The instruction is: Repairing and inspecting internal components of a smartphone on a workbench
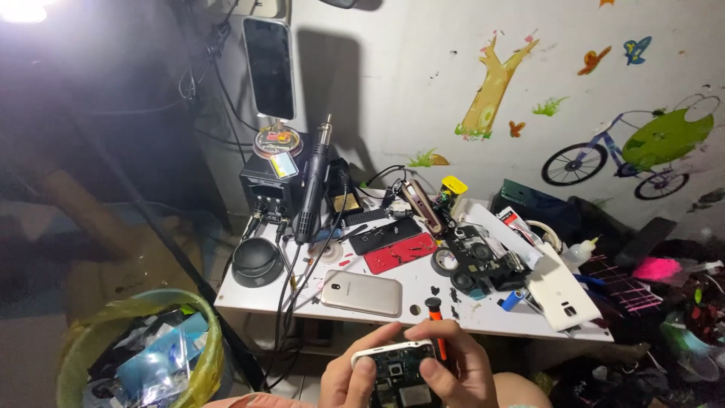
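At the bottom of the head view my left hand and my right hand together hold an opened white-edged phone with its inner board showing. An orange-handled screwdriver with a black cap stands up behind the phone, pinned by my right hand's fingers. Just beyond, a gold phone lies back-up on the white table.
On the table: a black rework station with a hot-air wand, a phone on a stand, a round black dish, red and black phone covers, a white back cover, cables, loose parts. A green-lined bin stands at the left.
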